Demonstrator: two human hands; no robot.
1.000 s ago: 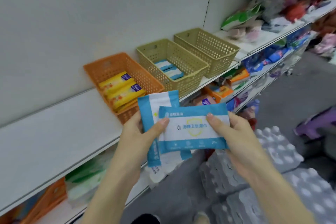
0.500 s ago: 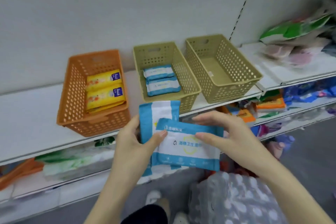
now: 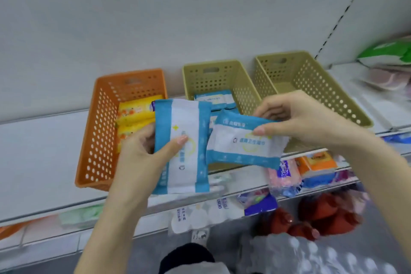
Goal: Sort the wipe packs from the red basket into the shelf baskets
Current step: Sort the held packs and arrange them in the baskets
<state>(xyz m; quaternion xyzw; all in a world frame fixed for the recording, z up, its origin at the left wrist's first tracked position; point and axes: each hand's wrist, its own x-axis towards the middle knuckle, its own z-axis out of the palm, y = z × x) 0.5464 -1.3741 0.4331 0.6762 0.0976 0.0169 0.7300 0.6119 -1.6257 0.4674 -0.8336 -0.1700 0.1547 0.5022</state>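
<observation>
My left hand (image 3: 142, 153) grips one blue-and-white wipe pack (image 3: 181, 147), held upright in front of the shelf. My right hand (image 3: 304, 118) pinches a second blue-and-white wipe pack (image 3: 242, 142) by its top edge, lying crosswise just before the middle olive basket (image 3: 211, 75). That basket holds blue wipe packs (image 3: 213, 98). The orange basket (image 3: 104, 127) at the left holds yellow wipe packs (image 3: 135, 115). The right olive basket (image 3: 311, 80) looks empty. The red basket is not in view.
The three baskets stand in a row on a white shelf (image 3: 40, 153) against a white back panel. Lower shelves carry packaged goods (image 3: 315, 164). Green and pink packs (image 3: 387, 60) lie on the shelf at the far right. Red items (image 3: 322, 216) sit low near the floor.
The two packs, stacked together before, are now apart, one in each hand. Both hands have risen toward the baskets, the right one lifting its pack to the middle basket's front.
</observation>
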